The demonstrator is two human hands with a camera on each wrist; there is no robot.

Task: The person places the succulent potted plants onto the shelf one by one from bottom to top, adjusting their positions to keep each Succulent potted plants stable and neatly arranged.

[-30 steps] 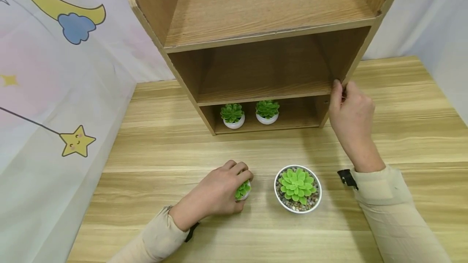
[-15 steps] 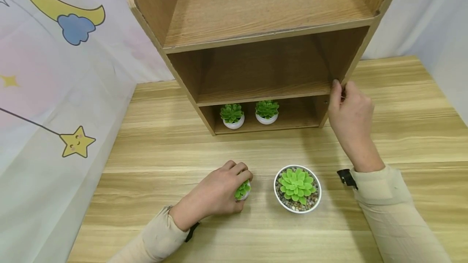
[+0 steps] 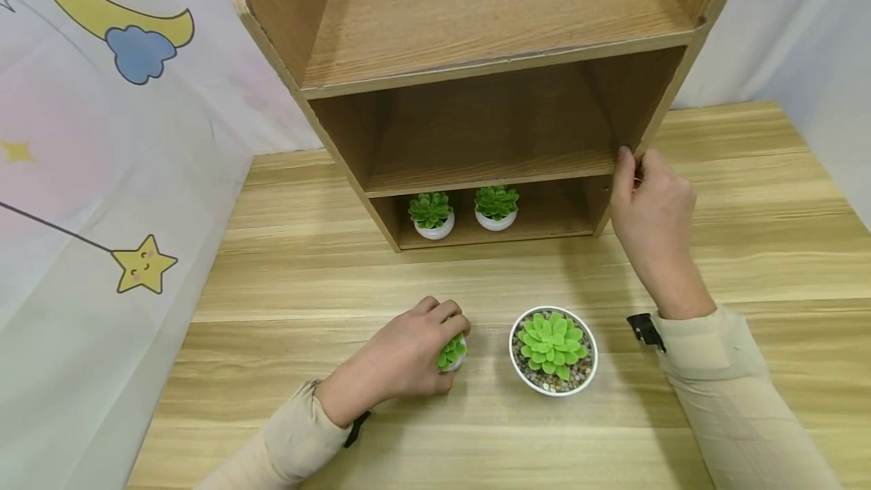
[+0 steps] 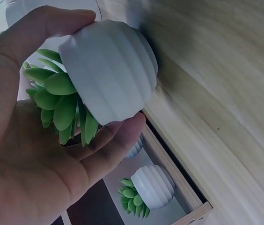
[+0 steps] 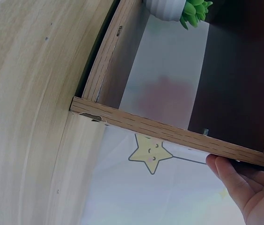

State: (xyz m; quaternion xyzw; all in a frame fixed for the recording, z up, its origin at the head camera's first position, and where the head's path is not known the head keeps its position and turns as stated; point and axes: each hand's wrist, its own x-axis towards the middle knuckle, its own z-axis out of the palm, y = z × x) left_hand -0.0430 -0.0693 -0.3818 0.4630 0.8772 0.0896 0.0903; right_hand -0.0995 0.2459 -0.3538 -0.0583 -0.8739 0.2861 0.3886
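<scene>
My left hand (image 3: 401, 354) grips a small potted succulent (image 3: 451, 355) low over the table, thumb on one side and fingers on the other. In the left wrist view its ribbed white pot (image 4: 115, 70) shows with the base right by the tabletop, green leaves toward my palm. At the shelf unit's right side, my right hand (image 3: 655, 203) holds the edge of the wooden side panel (image 5: 169, 140), thumb in front and fingers around the outside. Two similar small succulents, one left (image 3: 432, 215) and one right (image 3: 497, 207), stand in the bottom compartment of the shelf unit (image 3: 510, 63).
A larger round white bowl (image 3: 595, 358) with a bright green succulent and pebbles stands on the wooden table (image 3: 286, 286), right of my left hand. A printed curtain (image 3: 68, 134) hangs along the left and behind the shelf unit.
</scene>
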